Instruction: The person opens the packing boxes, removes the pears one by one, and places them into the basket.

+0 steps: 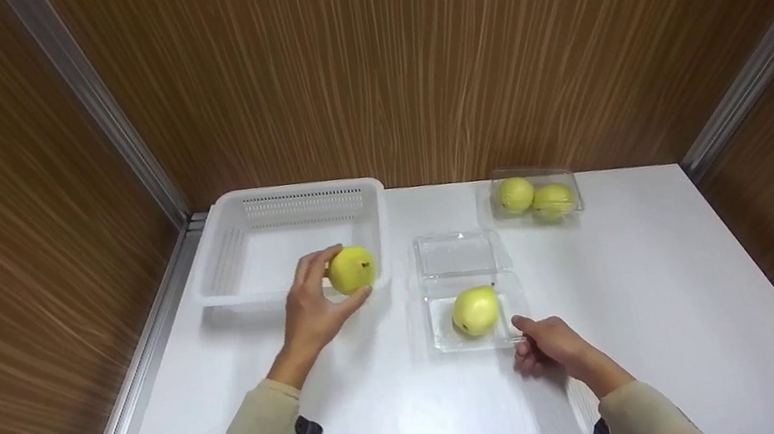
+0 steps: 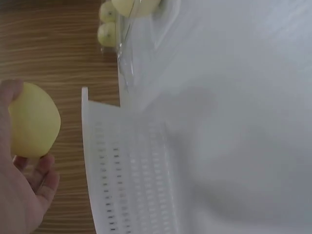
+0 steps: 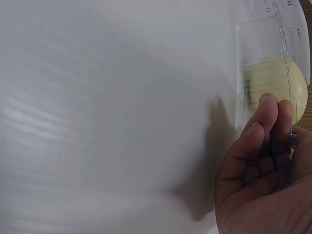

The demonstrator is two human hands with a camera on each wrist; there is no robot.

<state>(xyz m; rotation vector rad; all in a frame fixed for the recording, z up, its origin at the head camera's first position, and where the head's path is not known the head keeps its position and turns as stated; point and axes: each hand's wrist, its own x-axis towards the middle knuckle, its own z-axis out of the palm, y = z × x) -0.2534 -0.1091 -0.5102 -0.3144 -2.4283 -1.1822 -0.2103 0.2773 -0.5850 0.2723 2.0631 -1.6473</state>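
A yellow-green pear point(image 1: 351, 270) is gripped between the thumb and fingers of my left hand point(image 1: 311, 314), above the near right corner of a white plastic basket point(image 1: 217, 300). In the left wrist view the held pear point(image 2: 35, 121) is beside the perforated basket wall point(image 2: 109, 170). My right hand point(image 1: 551, 347) pinches the near right corner of a clear plastic clamshell box point(image 1: 443, 334), whose lid point(image 1: 457, 254) lies folded back, away from me. One pear point(image 1: 476, 312) lies on its side in this box. The right wrist view shows curled fingers point(image 3: 268, 114) at the box's wall.
Behind and to the right, a second clear clamshell box point(image 1: 575, 192) holds two pears point(image 1: 516, 195) near the back panel. Wood-grain panels point(image 1: 381, 66) enclose the white table point(image 1: 637, 273) at the back and sides. Something white and ridged lies partly under my right forearm.
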